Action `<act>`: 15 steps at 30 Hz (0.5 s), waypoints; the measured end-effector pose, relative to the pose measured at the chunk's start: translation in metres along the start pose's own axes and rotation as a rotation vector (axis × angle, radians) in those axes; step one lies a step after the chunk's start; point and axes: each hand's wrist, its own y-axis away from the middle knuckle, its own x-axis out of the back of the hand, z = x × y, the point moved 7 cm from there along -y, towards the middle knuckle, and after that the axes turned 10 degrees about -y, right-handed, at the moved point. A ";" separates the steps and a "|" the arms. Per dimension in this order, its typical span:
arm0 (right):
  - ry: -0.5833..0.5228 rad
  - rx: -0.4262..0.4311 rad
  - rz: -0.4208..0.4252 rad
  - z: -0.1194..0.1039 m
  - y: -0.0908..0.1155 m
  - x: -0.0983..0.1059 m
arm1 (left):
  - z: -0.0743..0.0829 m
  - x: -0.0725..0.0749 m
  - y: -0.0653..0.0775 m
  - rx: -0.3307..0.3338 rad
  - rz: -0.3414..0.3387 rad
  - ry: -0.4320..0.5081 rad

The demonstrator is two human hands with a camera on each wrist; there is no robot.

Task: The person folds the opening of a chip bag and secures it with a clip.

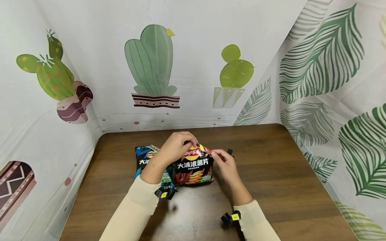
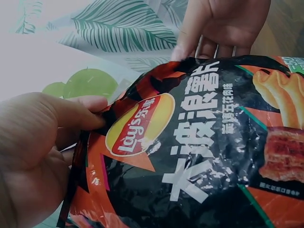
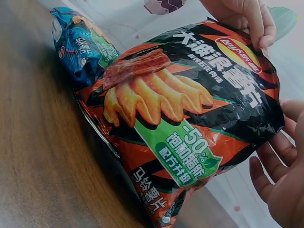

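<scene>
A black and red Lay's potato chip bag (image 1: 193,166) stands upright on the table, its printed front facing me. My left hand (image 1: 176,147) pinches its top edge between thumb and fingers; the left wrist view shows this grip on the top seam. At the bag's upper right corner, my right hand (image 1: 227,167) pinches the edge with thumb and fingers. A blue and black Lay's chip bag (image 3: 84,47) is beside it on the left, partly hidden behind my left wrist in the head view. The red bag looks puffed, and no opening shows in it.
Both bags are on a brown wooden table (image 1: 271,177). A white cloth (image 1: 199,67) printed with cacti and leaves hangs behind and at the sides. Part of a small black object (image 1: 230,151) shows behind my right hand.
</scene>
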 end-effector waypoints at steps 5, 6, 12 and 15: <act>-0.009 0.009 -0.017 -0.001 -0.001 -0.001 | 0.000 -0.001 0.001 0.018 -0.017 0.008; -0.011 0.011 -0.019 -0.001 -0.001 -0.001 | -0.001 -0.001 0.002 0.031 -0.024 0.010; -0.017 0.050 -0.044 -0.001 -0.002 -0.002 | -0.003 -0.004 0.002 0.084 -0.052 -0.037; -0.016 0.060 -0.056 0.000 -0.001 -0.002 | -0.003 -0.004 0.003 0.090 -0.052 -0.103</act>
